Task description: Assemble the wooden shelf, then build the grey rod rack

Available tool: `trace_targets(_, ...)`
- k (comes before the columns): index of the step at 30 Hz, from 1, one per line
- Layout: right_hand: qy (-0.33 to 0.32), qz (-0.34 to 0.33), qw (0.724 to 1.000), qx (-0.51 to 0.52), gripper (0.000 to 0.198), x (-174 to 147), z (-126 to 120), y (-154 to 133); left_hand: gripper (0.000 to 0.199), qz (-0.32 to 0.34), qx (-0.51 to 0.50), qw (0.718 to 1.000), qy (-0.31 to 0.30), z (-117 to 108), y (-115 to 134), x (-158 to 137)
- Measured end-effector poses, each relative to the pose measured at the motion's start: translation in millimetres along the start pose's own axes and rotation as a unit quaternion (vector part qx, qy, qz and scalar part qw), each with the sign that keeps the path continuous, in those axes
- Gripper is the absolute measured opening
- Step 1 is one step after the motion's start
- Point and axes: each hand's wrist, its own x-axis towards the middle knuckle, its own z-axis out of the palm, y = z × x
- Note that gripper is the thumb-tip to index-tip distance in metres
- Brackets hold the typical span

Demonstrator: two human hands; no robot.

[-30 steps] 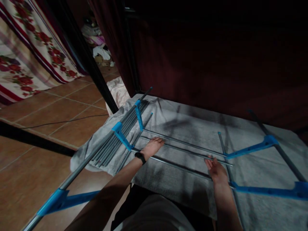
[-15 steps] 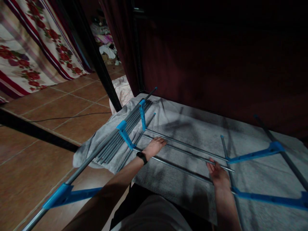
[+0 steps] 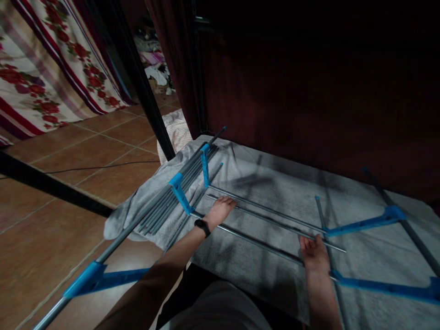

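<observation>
A thin metal rod (image 3: 268,218) runs between my hands over a grey blanket. My left hand (image 3: 222,210), with a dark band at the wrist, is closed over its left part from above. Near the right end, the fingers of my right hand (image 3: 314,251) curl around the same rod, thumb on top. A rear metal rod (image 3: 275,211) and a front metal rod (image 3: 261,244) lie roughly parallel to it, joining blue plastic brackets at left and right. The held rod's right tip passes over a grey crossing tube (image 3: 321,213).
Several grey tubes (image 3: 165,208) lie bundled at the left on the blanket (image 3: 271,279). Blue brackets (image 3: 366,221) (image 3: 180,195) hold long tubes at both sides. A black metal post (image 3: 146,87) stands left, with a dark red curtain (image 3: 292,101) behind. A cable (image 3: 103,167) crosses the tiled floor.
The held rod has slid to the right, its right tip now further past the crossing tube. My right hand has shifted slightly right and down; my left hand stays nearly in place.
</observation>
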Motion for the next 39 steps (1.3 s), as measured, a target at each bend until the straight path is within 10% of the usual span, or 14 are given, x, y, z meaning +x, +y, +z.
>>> trace_targets(39,-0.008,0.026,1.000,-0.005,0.016,-0.7,-0.1,-0.8,0.026,0.003,-0.044,0.999,-0.018,-1.8,-2.4,1.9)
